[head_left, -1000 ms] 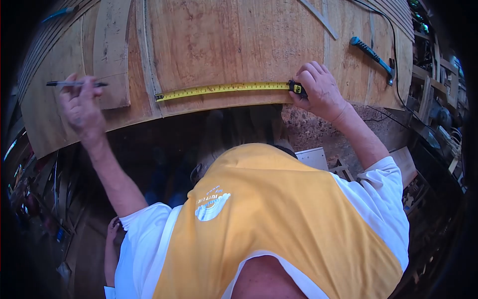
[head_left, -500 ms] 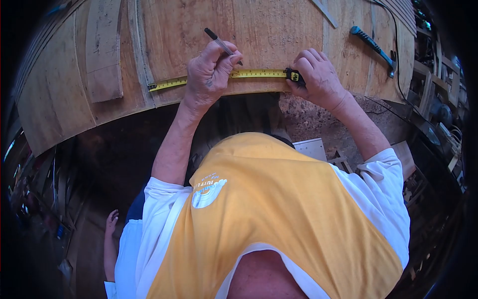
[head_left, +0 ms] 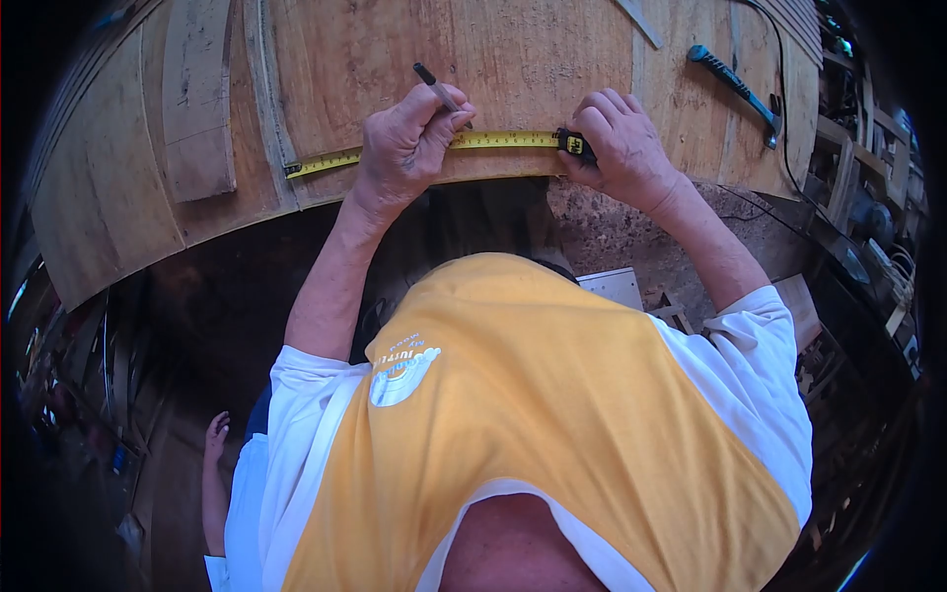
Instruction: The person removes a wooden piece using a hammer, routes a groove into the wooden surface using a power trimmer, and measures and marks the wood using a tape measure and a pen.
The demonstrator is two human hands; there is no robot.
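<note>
My left hand (head_left: 402, 150) is closed round a pen (head_left: 439, 91), its tip low by the upper edge of a yellow tape measure (head_left: 503, 140). The tape lies extended along the near edge of a wooden tabletop (head_left: 380, 54), and its hooked end is at a pale seam on the left. At the other end, my right hand (head_left: 621, 141) grips the black and yellow case. Part of the blade is hidden behind my left hand.
A hammer (head_left: 735, 89) with a blue and black handle lies at the right, beside a black cable (head_left: 782, 118). A wooden board (head_left: 197, 109) rests at the left. A thin strip (head_left: 639, 22) is at the top. Another person's hand (head_left: 217, 430) shows at the lower left.
My left hand has moved right with the pen, from over the left board to the tape, and the pen now points down. The tape and my right hand appear slightly further left.
</note>
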